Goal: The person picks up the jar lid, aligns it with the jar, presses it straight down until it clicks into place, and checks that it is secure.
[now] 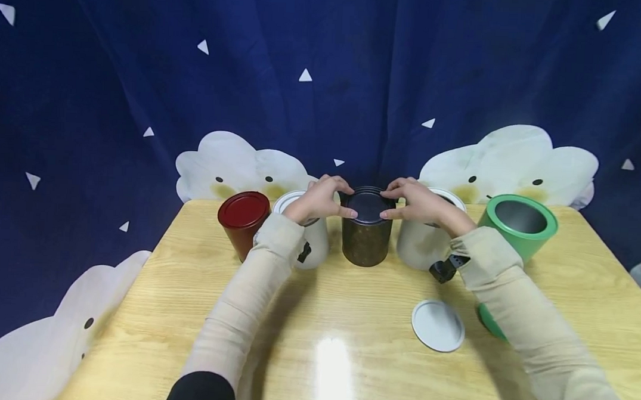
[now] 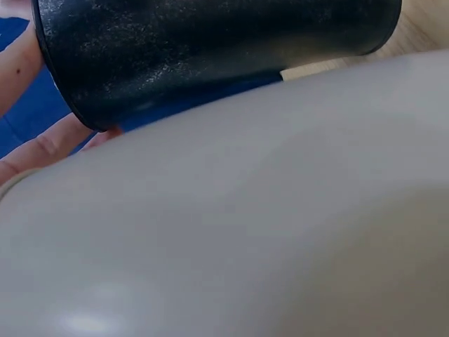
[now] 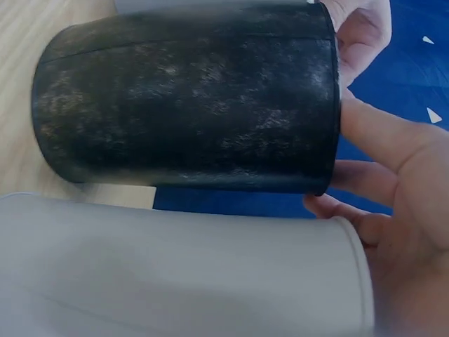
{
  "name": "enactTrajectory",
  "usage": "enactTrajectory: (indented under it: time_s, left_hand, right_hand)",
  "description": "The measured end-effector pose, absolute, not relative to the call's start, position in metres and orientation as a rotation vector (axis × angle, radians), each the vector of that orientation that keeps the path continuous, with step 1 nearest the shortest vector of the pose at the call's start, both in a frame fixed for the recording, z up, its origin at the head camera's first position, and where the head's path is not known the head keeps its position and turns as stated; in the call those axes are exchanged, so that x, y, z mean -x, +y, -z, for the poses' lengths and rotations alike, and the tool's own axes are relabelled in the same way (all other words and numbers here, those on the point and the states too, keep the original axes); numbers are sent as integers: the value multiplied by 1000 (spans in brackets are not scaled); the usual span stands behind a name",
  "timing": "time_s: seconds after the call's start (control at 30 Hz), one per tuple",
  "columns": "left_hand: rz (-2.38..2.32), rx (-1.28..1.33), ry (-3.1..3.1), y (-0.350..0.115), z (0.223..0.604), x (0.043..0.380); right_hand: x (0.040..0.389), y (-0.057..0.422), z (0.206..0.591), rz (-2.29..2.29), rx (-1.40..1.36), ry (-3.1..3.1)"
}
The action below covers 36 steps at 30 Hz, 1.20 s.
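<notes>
A black can (image 1: 365, 247) with worn brownish patches stands upright at the back middle of the table, its black lid (image 1: 368, 205) lying on top. My left hand (image 1: 323, 200) holds the lid's left edge between thumb and fingers. From the opposite side my right hand (image 1: 416, 204) holds the right edge the same way. In the right wrist view, the fingertips (image 3: 361, 179) curve round the top rim of the black can. White cans stand close on either side, the left one (image 1: 314, 247) under my left wrist and the right one (image 1: 416, 246) under my right.
A red can (image 1: 243, 211) with a red lid stands at the far left, an open green can (image 1: 534, 233) at the right. On the table lie a white lid (image 1: 437, 325) and a green round piece (image 1: 489, 322), partly behind my right sleeve. A blue curtain (image 1: 358, 76) hangs behind.
</notes>
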<state>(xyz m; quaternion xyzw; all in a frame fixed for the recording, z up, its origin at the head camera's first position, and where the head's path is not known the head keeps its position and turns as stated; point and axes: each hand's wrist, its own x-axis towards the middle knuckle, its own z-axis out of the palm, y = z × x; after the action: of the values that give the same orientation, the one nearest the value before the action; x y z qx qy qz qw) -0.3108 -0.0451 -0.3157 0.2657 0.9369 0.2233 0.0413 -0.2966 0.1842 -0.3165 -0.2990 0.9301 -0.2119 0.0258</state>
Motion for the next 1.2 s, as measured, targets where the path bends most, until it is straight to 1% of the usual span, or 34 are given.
enactTrajectory:
  time_s: [0.37,0.63,0.87,1.2]
  left_hand:
    - [-668,-848,2866,-45,321,306]
    - [-489,-911,2958,-47,316,301]
    - [-685,-1048,2996,-53,314,288]
    - [-1038,-1258,2935,-58,316,265]
  right_hand:
    - [291,187,320,652,883,2902]
    - [287,187,317,693,895,2985]
    - [278,194,313,841,902,3032]
    - [250,212,311,996,1153,3047]
